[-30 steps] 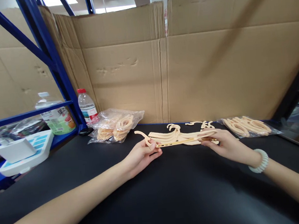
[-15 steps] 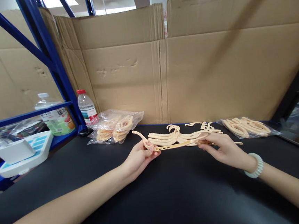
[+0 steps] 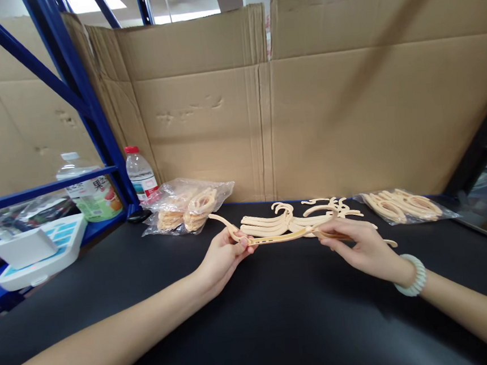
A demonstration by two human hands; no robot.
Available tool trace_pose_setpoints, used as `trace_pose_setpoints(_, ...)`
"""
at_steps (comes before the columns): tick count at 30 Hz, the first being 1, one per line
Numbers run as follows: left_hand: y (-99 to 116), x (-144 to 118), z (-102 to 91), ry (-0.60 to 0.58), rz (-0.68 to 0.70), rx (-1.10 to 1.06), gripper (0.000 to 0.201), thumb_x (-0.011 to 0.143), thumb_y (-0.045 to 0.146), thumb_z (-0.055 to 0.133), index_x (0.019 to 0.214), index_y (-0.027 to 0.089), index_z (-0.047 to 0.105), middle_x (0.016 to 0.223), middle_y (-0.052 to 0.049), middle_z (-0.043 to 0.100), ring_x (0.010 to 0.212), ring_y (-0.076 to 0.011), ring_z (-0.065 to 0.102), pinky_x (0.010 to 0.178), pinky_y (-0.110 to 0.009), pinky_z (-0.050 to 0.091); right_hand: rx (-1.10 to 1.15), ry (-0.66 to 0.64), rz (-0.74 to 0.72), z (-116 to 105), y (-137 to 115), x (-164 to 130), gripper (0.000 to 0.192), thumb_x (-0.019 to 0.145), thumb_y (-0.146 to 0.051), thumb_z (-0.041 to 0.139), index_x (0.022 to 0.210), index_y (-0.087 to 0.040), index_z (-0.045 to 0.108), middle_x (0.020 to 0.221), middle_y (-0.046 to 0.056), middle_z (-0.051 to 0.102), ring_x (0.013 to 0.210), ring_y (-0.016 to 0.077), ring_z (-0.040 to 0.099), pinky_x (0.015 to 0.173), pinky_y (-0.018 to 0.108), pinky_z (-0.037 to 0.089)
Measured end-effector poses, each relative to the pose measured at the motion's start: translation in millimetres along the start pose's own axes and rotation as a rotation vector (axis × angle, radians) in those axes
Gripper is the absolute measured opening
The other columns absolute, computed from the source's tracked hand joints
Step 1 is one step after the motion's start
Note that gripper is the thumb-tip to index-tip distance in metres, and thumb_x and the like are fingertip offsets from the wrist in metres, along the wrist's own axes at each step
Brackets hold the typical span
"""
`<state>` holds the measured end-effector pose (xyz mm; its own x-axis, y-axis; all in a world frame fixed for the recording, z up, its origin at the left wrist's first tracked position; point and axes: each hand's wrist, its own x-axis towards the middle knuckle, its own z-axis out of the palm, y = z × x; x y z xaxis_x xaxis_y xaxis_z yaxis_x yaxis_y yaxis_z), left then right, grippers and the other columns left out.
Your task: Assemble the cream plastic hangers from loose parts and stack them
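Observation:
Both hands hold a cream plastic folding hanger (image 3: 280,238) above the black table. My left hand (image 3: 228,255) pinches its left part between thumb and fingers, with a curved end sticking up past the fingertips. My right hand (image 3: 357,246) is closed around the right part, and its fingers cover much of that side. A thin curved piece, seemingly the hook, arches above the right fingers. Small slots show along the bar near the left thumb. Just behind lies a stack of cream hangers (image 3: 264,226) with their hooks pointing up.
Loose cream hooks (image 3: 339,203) lie behind my right hand. Clear bags of cream parts lie at the back left (image 3: 186,207) and back right (image 3: 403,205). A red-capped bottle (image 3: 141,177) stands by the blue rack (image 3: 87,108). Cardboard (image 3: 204,123) walls the back.
The hanger has turned in my hands, so the curved piece above my right fingers now shows. Both hands have shifted slightly left, still gripping it.

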<state>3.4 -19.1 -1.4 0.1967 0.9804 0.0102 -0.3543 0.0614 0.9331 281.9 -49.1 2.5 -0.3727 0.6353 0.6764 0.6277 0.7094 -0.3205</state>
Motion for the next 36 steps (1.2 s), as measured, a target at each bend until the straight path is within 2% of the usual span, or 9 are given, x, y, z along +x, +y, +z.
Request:
trace_pose_setpoints(5, 2.9, -1.4, 1.3, 0.027, 0.011, 0.026, 0.026, 0.066, 0.001, 0.067, 0.069, 0.016, 0.047, 0.067, 0.002, 0.061, 0.064, -0.0105, 0.061, 0.072, -0.025, 0.05, 0.038, 0.004, 0.052, 4.0, -0.6, -1.0, 0.015, 0.088, -0.027, 0.055, 0.096, -0.02, 0.066, 0.096, 0.008, 0.071, 0.087, 0.0215, 0.068, 0.076, 0.033, 0.057)
trace_pose_setpoints(11, 3.5, -1.0, 0.7, -0.025, 0.041, 0.018, 0.029, 0.065, 0.003, 0.07, 0.069, 0.017, 0.045, 0.062, 0.006, 0.057, 0.055, -0.0077, 0.056, 0.073, -0.027, 0.05, 0.05, 0.004, 0.089, 5.5, -1.4, -1.5, 0.016, 0.088, -0.03, 0.055, 0.096, -0.02, 0.065, 0.095, 0.009, 0.07, 0.083, 0.0218, 0.067, 0.075, 0.034, 0.057)
trace_pose_setpoints(15, 2.7, 0.7, 0.1, 0.009, 0.044, 0.006, 0.024, 0.068, 0.004, 0.069, 0.068, 0.016, 0.049, 0.063, 0.003, 0.06, 0.059, -0.0099, 0.06, 0.069, -0.025, 0.051, 0.1, -0.018, 0.147, 5.5, -2.8, -1.1, 0.017, 0.088, -0.03, 0.055, 0.099, -0.019, 0.063, 0.087, 0.007, 0.069, 0.074, 0.0194, 0.066, 0.067, 0.032, 0.057)
trace_pose_setpoints(18, 1.3, 1.0, 0.9, 0.032, 0.043, -0.033, 0.019, 0.072, 0.003, 0.067, 0.066, 0.014, 0.053, 0.066, 0.0, 0.062, 0.062, -0.0111, 0.062, 0.075, -0.027, 0.053, 0.166, -0.025, 0.221, 5.8, -3.3, 0.7, 0.019, 0.088, -0.032, 0.055, 0.099, -0.019, 0.063, 0.082, 0.006, 0.068, 0.067, 0.0179, 0.065, 0.058, 0.029, 0.056)
trace_pose_setpoints(23, -0.3, -1.2, 4.2, 0.068, 0.017, -0.099, 0.013, 0.076, 0.002, 0.066, 0.069, 0.012, 0.06, 0.073, -0.002, 0.064, 0.068, -0.0126, 0.065, 0.081, -0.029, 0.055, 0.239, 0.054, 0.338, 7.1, -2.5, 5.0, 0.027, 0.084, -0.039, 0.058, 0.1, -0.017, 0.063, 0.075, 0.005, 0.066, 0.058, 0.0159, 0.062, 0.048, 0.027, 0.053)
trace_pose_setpoints(27, 0.5, -3.4, 6.1, 0.062, -0.018, -0.124, 0.008, 0.079, 0.005, 0.065, 0.075, 0.011, 0.063, 0.088, -0.008, 0.069, 0.072, -0.0131, 0.065, 0.086, -0.031, 0.054, 0.245, 0.073, 0.382, 6.8, -0.9, 5.8, 0.03, 0.083, -0.041, 0.058, 0.1, -0.017, 0.062, 0.071, 0.004, 0.064, 0.056, 0.0157, 0.061, 0.047, 0.027, 0.052)
trace_pose_setpoints(30, 0.5, -5.9, 7.4, 0.06, -0.082, -0.07, 0.004, 0.08, 0.009, 0.065, 0.079, 0.012, 0.063, 0.091, -0.011, 0.071, 0.066, -0.0131, 0.065, 0.084, -0.034, 0.054, 0.116, 0.052, 0.322, 4.6, 1.1, 5.3, 0.026, 0.087, -0.036, 0.053, 0.104, -0.018, 0.062, 0.073, 0.004, 0.065, 0.062, 0.0173, 0.063, 0.056, 0.03, 0.053)
trace_pose_setpoints(33, -0.9, -12.7, 10.9, -0.031, -0.124, 0.107, 0.005, 0.079, 0.009, 0.061, 0.078, 0.014, 0.062, 0.083, -0.01, 0.071, 0.061, -0.014, 0.063, 0.076, -0.033, 0.053, -0.086, 0.056, 0.226, 2.0, 2.1, 5.4, 0.025, 0.091, -0.03, 0.046, 0.108, -0.018, 0.06, 0.083, 0.006, 0.068, 0.071, 0.0195, 0.064, 0.066, 0.033, 0.052)
trace_pose_setpoints(36, -0.9, -26.8, 17.5, -0.285, 0.011, 0.493, 0.012, 0.081, 0.011, 0.056, 0.074, 0.016, 0.065, 0.076, -0.008, 0.07, 0.061, -0.0166, 0.062, 0.067, -0.03, 0.05, -0.15, 0.037, 0.212, 1.0, 0.8, 5.5, 0.025, 0.092, -0.026, 0.044, 0.111, -0.018, 0.058, 0.088, 0.007, 0.069, 0.074, 0.0203, 0.065, 0.067, 0.032, 0.051)
